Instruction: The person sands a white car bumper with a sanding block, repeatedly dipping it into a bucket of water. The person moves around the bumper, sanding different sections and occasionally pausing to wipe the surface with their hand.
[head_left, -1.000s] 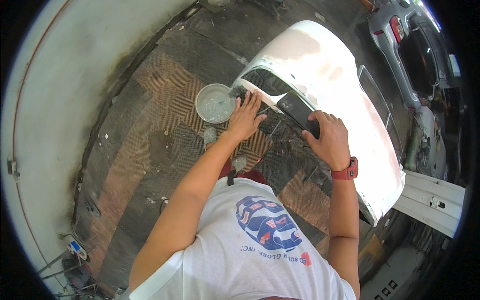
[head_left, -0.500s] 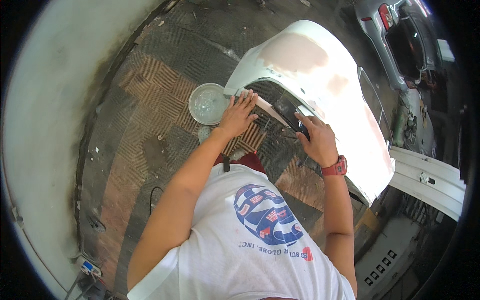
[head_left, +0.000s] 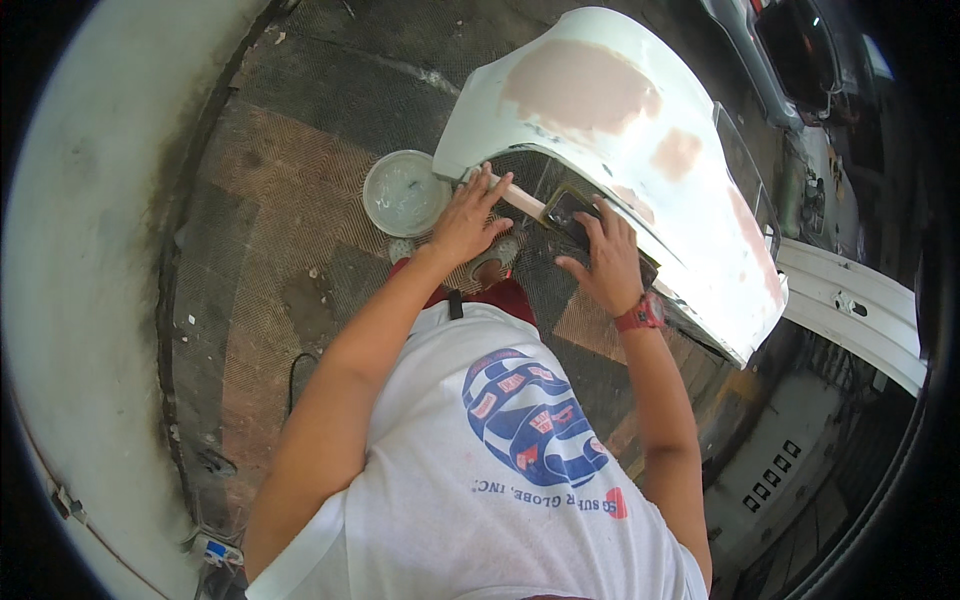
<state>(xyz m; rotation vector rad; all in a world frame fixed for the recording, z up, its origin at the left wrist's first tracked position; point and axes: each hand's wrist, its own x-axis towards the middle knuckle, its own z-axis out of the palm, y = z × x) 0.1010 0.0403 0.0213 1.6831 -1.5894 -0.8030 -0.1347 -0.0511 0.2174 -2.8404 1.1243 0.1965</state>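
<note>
A large car bumper point(head_left: 690, 210), white with dull pinkish patches, stands in front of me at the right. My left hand point(head_left: 468, 222) lies with its fingers stretched over the left end of a narrow pinkish strip point(head_left: 521, 200) along the bumper's near side. Farther right on that strip is a dark, flat rectangular piece point(head_left: 567, 208) with a yellowish rim; its exact kind is unclear. The fingers and thumb of my right hand point(head_left: 610, 262) grip it, and the hand hides part of it. A red watch point(head_left: 640, 313) is on my right wrist.
A round whitish basin point(head_left: 405, 193) holding cloudy liquid stands on the floor left of the bumper. A pale wall point(head_left: 90, 250) runs along the left. White panels point(head_left: 850, 300) lie at the right, and a grey car point(head_left: 765, 60) is behind at the upper right.
My right hand has shifted slightly left and up along the strip, and more of the dark piece shows. My left hand stays on the strip. The whole view has tilted a little.
</note>
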